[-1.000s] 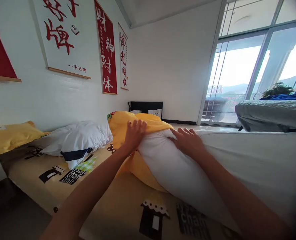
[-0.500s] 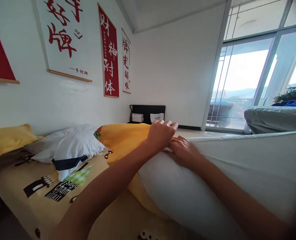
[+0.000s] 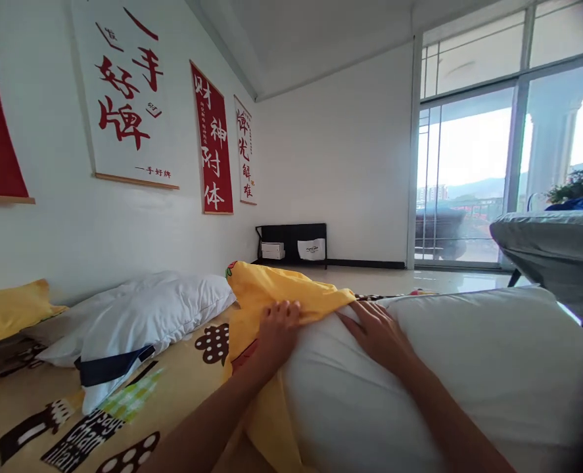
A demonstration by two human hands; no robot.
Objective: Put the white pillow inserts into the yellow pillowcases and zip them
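Observation:
A yellow pillowcase [image 3: 266, 286] partly covers a plump white pillow [image 3: 350, 387] that lies across the bed in front of me. My left hand [image 3: 279, 332] is closed on the pillowcase's fabric near its opening, fingers curled over the cloth. At the top edge of the pillow, my right hand [image 3: 377, 332] grips the white filling with its fingers over the far side and the thumb on the near side. Its fingertips touch the pillowcase's edge, and what lies under them is hidden. More of the white pillow bulges to the right of that hand.
Another white pillow [image 3: 173, 312] with a dark blue band lies at left on the patterned bed sheet [image 3: 183, 387]. Beyond it is a yellow pillow [image 3: 15, 309]. A black rack [image 3: 291, 233] stands by the far wall, and a grey-covered table [image 3: 552, 243] at right.
My hands have moved apart and lower in view. My left hand has shifted left onto the yellow pillowcase, whose edge now stretches toward my right hand. The view has tilted up.

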